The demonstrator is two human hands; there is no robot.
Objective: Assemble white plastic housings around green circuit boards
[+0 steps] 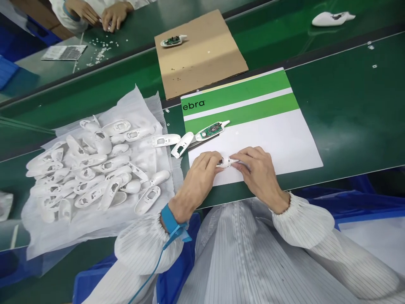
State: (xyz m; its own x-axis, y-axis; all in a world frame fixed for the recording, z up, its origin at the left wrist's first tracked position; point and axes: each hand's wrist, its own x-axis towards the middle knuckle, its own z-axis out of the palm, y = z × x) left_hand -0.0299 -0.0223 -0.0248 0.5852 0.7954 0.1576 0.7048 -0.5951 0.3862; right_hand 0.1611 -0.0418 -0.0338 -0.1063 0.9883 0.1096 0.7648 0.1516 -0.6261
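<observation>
My left hand [198, 177] and my right hand [257, 171] meet over a white and green sheet [284, 139], both pinched on one small white thermometer shell [227, 161] with a pointed tip. Just beyond them lies a shell half with a green circuit board [211, 130] in it. Two empty white shell halves [174, 142] rest at the sheet's left edge. A blue wrist strap [171, 220] with a cord circles my left wrist.
A heap of several white shell halves [95, 169] lies on white foam wrap at my left. A cardboard sheet [199, 55] carries another board-fitted shell [173, 40]. One white shell [332, 18] lies far right. Another person's hands [101, 14] work at the top left.
</observation>
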